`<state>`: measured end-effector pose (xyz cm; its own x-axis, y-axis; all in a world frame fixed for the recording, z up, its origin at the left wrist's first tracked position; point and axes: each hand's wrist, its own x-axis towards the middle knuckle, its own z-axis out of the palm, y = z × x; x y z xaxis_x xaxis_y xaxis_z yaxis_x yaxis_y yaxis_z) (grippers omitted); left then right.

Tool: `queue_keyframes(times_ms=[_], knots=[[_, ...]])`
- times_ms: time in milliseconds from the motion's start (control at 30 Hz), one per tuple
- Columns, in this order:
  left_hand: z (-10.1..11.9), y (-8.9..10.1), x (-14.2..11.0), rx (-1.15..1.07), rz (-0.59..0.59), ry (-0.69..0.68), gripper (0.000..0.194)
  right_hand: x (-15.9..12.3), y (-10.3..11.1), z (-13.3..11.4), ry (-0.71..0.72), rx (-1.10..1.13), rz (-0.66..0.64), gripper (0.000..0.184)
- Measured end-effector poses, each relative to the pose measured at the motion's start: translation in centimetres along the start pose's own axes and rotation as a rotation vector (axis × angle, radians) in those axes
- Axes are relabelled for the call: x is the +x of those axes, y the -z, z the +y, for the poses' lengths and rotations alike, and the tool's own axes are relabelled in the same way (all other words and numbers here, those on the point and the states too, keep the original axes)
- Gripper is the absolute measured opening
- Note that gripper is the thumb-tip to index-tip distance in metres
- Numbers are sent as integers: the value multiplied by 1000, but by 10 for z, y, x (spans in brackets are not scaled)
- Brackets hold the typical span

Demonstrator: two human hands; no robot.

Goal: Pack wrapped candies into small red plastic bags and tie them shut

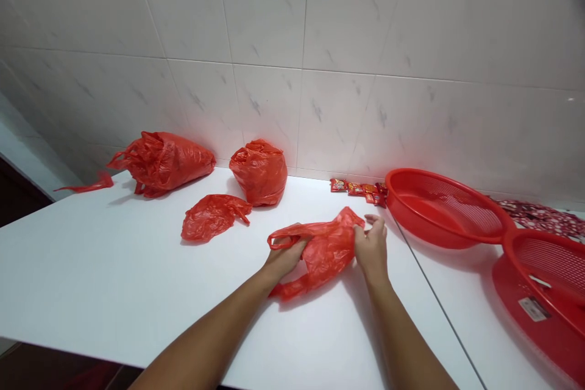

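Even tension seems called for as the red bag (333, 254) is apparently straightened, clasped by the left hand (284, 259) and pinched by the loose-fingered right hand (372, 251).

near basket (509, 283) at four o'clock was cut off by the right edge, its label (534, 309) was too small to read, held bag (331, 253) partly hid the left hand (287, 256), mottled material (539, 216) at three was unclear

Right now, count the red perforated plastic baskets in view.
2: the first basket by the white tiled wall, right of the small red packets; the second basket at the right edge, cut off. More may be nested, hidden.
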<state>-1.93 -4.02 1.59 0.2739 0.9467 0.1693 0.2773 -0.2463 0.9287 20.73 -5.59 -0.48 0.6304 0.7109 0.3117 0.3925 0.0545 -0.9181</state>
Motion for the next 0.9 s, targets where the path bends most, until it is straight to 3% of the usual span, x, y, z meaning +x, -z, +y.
queue_keyframes(times_ms=[67, 133, 200, 333, 400, 533, 600, 767, 833, 900], knots=[[0, 4, 1, 14, 80, -45, 28, -13, 1, -14, 340, -64, 29, 53], [-2, 6, 0, 48, 89, -159, 30, -31, -2, -29, 649, -81, -57, 65], [-5, 5, -2, 88, 51, -252, 31, -48, -10, -40, 747, -64, -206, 72], [-10, -2, -4, 188, 10, -306, 14, -60, -26, -39, 678, -59, -364, 34], [-12, -6, -3, 202, 2, -276, 9, -54, -26, -31, 598, -20, -350, 33], [-13, -8, 1, 155, 24, -252, 22, -41, -13, -24, 392, 118, -290, 27], [-16, -8, 2, 177, 49, -306, 30, -41, -9, -27, 385, 185, -310, 24], [-22, -5, 5, 339, 247, -572, 47, -48, -13, -38, 509, 280, -331, 17], [-21, 1, 6, 396, 372, -644, 44, -48, -14, -37, 455, 275, -333, 19], [-19, 8, 8, 463, 424, -688, 39, -46, -15, -33, 327, 315, -376, 20]])
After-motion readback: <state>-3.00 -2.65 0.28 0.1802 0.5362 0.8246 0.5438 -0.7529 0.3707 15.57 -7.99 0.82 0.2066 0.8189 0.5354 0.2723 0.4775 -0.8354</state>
